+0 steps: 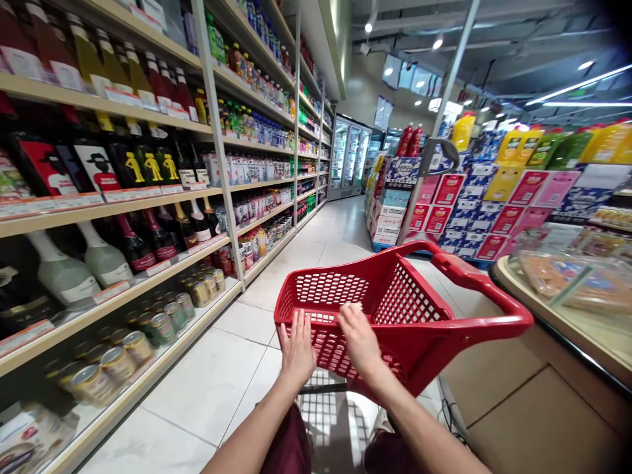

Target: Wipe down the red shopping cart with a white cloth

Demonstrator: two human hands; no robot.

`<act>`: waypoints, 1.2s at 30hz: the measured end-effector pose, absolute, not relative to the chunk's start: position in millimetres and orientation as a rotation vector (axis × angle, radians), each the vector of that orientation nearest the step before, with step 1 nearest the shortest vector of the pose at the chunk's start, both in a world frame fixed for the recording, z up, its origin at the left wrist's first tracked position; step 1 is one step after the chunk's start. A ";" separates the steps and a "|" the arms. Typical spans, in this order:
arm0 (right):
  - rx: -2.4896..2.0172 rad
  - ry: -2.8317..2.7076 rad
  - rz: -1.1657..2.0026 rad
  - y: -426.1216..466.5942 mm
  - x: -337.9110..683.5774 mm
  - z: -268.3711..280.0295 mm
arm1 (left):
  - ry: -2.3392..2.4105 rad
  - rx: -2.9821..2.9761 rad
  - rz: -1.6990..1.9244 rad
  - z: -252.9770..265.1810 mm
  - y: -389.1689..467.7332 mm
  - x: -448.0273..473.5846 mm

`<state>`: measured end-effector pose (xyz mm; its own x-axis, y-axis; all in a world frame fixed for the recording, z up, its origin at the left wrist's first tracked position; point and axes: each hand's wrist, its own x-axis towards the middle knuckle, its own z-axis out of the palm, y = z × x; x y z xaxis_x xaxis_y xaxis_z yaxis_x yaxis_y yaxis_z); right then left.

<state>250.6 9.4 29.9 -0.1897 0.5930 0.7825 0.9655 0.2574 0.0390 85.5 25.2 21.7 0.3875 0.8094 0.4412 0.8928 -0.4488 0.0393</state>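
Note:
A red plastic shopping cart [419, 342] stands side-on in front of me, its handle to the right and its lattice basket showing no goods. My left hand [299, 349] rests on the near side at the left end, fingers stretched and lying flat on the lattice. Across the near rim, around the middle, lies my right hand [360, 339], fingers bent over towards the inside. A small white piece [356, 307], perhaps tissue, peeks out at its fingertips; most of it is hidden by the fingers.
Tall shelves [162, 197] with bottles and cans line the left side. On the right is a tiled counter [513, 395] with a packaged food tray [567, 273]. Behind the cart stand stacked drink cartons [459, 217]. Glass-door fridges [350, 151] close off the aisle's far end.

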 end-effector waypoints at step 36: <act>-1.615 -1.581 -1.047 -111.3 451.6 98.2 | -1.143 -2.610 -0.753 34.2 -16.3 229.2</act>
